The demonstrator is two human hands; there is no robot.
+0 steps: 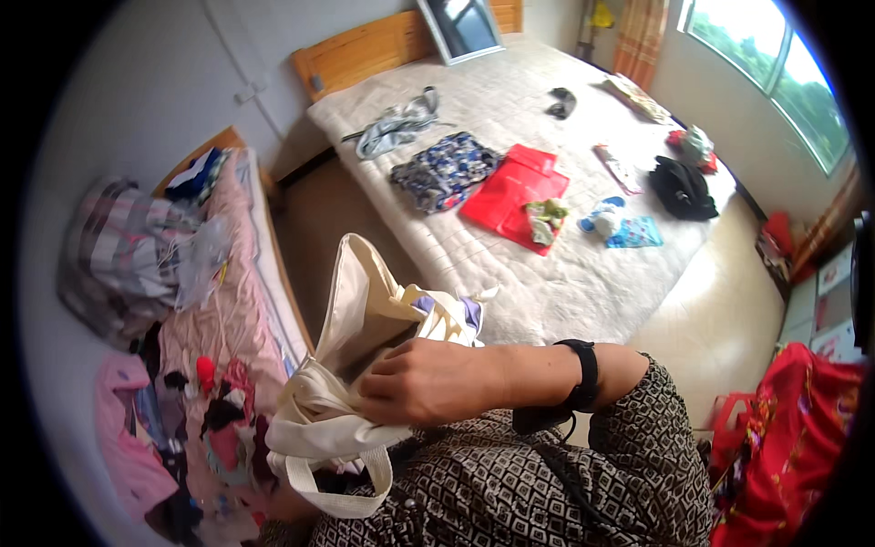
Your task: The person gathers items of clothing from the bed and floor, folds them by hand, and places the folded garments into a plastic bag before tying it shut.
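Observation:
A cream canvas tote bag (321, 437) is held up in front of my patterned top, its mouth gaping and one webbing handle hanging down. My right hand (417, 383), with a black band on the wrist, has its fingers curled at the bag's mouth and grips the fabric there. Some purple fabric (472, 311) shows among the bag's far folds. Low on the left, my left hand (290, 502) is mostly hidden beneath the bag, so its fingers cannot be made out.
Ahead is a bed with a pale quilted cover (533, 301); on it lie a red bag (513, 191), patterned folded fabric (444, 171), grey clothing (400, 126) and a black cloth item (682, 188). Clothes and a plaid bag (130, 246) cover a pink bed (225, 301). Red fabric (793, 444) is at right.

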